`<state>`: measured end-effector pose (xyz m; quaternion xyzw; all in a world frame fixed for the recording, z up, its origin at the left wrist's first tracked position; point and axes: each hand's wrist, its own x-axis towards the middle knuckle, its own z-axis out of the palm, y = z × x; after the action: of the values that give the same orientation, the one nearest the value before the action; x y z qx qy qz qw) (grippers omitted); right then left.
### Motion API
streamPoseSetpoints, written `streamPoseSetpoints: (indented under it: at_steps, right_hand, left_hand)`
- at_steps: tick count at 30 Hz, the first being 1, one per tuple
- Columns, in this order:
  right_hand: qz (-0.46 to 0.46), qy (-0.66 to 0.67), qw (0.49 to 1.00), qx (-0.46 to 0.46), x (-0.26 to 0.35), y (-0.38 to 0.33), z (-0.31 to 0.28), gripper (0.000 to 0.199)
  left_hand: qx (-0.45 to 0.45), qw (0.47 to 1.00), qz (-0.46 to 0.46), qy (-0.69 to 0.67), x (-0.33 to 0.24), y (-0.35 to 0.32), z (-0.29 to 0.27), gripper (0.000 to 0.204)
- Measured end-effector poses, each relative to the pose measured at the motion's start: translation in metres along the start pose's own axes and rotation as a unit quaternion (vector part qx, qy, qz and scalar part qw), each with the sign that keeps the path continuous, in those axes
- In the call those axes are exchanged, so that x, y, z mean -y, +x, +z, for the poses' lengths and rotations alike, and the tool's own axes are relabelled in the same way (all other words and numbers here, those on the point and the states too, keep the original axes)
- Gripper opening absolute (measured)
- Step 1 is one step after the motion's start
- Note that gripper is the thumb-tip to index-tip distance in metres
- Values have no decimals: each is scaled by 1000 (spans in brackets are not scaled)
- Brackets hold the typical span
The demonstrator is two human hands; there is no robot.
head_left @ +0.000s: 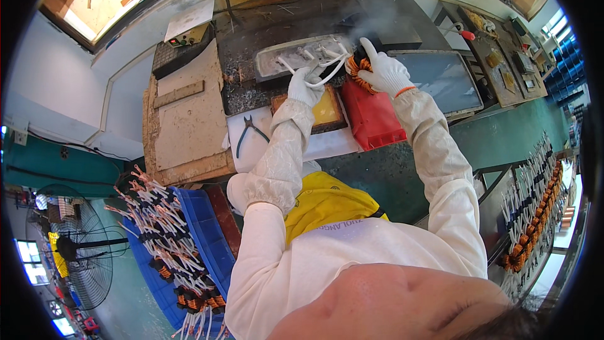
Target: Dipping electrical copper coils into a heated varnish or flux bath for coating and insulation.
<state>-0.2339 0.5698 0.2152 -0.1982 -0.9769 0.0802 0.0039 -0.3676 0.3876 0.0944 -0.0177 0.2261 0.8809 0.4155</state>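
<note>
My right hand, in a white glove with an orange band at the wrist, grips a copper-wound ring coil between thumb and fingers. White leads run from the coil to the left, over a rectangular grey metal pot that looks like a solder bath. My gloved left hand is closed around these leads at the pot's near edge. Whether the lead ends touch the pot's silvery surface is hard to make out. Smoke rises beyond the coil.
Green-handled cutters lie on white paper. Beside them are a wood-framed yellow block and a red container. A blue crate of wired coils stands left, near a fan. A rack of coils stands right.
</note>
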Motion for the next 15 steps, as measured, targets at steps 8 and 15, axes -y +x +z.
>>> streamPoseSetpoints:
  at_steps: [8,15]
  right_hand:
    - [50,61,997,-15,-7,-28,-1,79]
    - [66,138,987,-44,-8,-44,5,81]
  left_hand:
    - [-27,999,0,46,4,-8,17,35]
    - [-2,998,-20,66,7,-14,14,34]
